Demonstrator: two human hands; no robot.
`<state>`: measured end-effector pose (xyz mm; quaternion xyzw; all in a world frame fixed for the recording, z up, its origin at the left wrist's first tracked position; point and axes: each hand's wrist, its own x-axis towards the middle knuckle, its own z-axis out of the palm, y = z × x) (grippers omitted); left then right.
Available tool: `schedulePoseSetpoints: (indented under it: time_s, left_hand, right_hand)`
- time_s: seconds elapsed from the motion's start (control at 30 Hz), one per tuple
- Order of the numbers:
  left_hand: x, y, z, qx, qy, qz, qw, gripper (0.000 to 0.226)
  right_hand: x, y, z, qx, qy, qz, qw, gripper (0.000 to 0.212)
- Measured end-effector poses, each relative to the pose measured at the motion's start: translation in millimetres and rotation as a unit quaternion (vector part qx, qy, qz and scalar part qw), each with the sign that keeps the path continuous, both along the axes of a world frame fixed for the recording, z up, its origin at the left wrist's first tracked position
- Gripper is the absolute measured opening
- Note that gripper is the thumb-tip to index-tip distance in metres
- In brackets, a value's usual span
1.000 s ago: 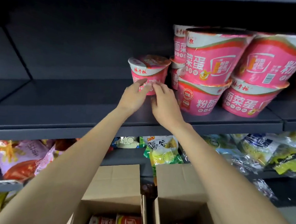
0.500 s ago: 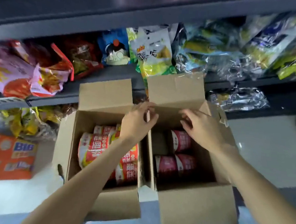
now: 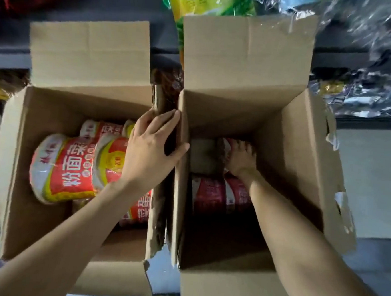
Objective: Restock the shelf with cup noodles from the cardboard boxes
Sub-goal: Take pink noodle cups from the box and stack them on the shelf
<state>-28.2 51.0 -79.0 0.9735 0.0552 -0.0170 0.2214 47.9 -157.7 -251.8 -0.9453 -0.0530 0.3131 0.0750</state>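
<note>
Two open cardboard boxes stand side by side on the floor. The left box point(image 3: 11, 158) holds several red-and-yellow cup noodles point(image 3: 63, 168) lying on their sides. Deep in the shadowed right box point(image 3: 293, 154) lie pink cup noodles point(image 3: 209, 195). My left hand point(image 3: 150, 151) rests on the two walls where the boxes meet, fingers straight, thumb over the right box's edge. Low inside the right box, my right hand point(image 3: 241, 162) lays spread fingers on a pink cup point(image 3: 224, 145) at the back. That cup is mostly hidden.
Dark shelves point(image 3: 121, 6) run behind the boxes, with snack bags point(image 3: 207, 0) and shiny clear packets point(image 3: 367, 95) on them. Both back flaps point(image 3: 88, 50) stand upright against the shelf. Pale floor point(image 3: 372, 183) lies to the right of the boxes.
A second ago both hands were on a pink cup up on the shelf. The view has dropped to the boxes, my right hand has gone down inside the right box, and my left hand stays on the shared walls.
</note>
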Motion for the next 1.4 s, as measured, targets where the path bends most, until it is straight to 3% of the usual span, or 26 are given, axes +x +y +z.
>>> schedulePoseSetpoints:
  time_s: [0.17, 0.37, 0.47, 0.57, 0.73, 0.8, 0.87, 0.93, 1.0, 1.1, 1.27, 1.4]
  left_hand:
    - [3, 2, 0, 0.017, -0.003, -0.008, 1.0, 0.066]
    - [4, 5, -2, 0.028, -0.003, -0.022, 0.999, 0.067]
    - [5, 5, -1, 0.036, -0.002, -0.026, 0.999, 0.067]
    - [6, 6, -1, 0.043, 0.004, -0.033, 0.999, 0.066]
    - [6, 4, 5, 0.06, 0.042, -0.031, 0.997, 0.068]
    - [4, -1, 12, 0.081, 0.073, -0.028, 0.994, 0.069]
    - [-4, -6, 26, 0.052, 0.082, -0.002, 0.995, 0.077]
    - [-18, -10, 50, -0.065, 0.066, 0.034, 0.995, 0.091]
    - [-38, -13, 77, -0.233, 0.069, 0.047, 0.969, 0.108]
    - [-67, -15, 120, -0.38, 0.076, 0.03, 0.921, 0.118]
    - [-74, -11, 191, -0.433, -0.059, -0.065, 0.897, 0.108]
    - [-64, 13, 242, -0.432, -0.195, -0.018, 0.88, 0.105]
  right_hand:
    - [7, -6, -51, -0.058, 0.029, 0.018, 0.998, 0.076]
    - [5, 17, -56, -0.065, 0.035, 0.09, 0.993, 0.087]
    - [9, 29, -53, -0.088, 0.059, -0.007, 0.994, 0.088]
    - [12, 23, -38, -0.023, 0.063, -0.133, 0.989, 0.087]
    - [-5, 7, 56, 0.078, -0.019, -0.211, 0.974, 0.079]
    - [-20, -2, 104, 0.173, -0.048, -0.28, 0.943, 0.076]
    - [-38, -10, 157, 0.318, -0.077, -0.381, 0.865, 0.08]
    - [-59, -16, 211, 0.447, -0.066, -0.455, 0.767, 0.079]
    - [-80, -21, 257, 0.52, -0.031, -0.475, 0.71, 0.071]
    - [-101, -19, 315, 0.573, -0.014, -0.456, 0.681, 0.064]
    - [-115, 9, 403, 0.646, -0.003, -0.361, 0.673, 0.064]
    - [-109, 43, 451, 0.683, -0.036, -0.248, 0.686, 0.06]
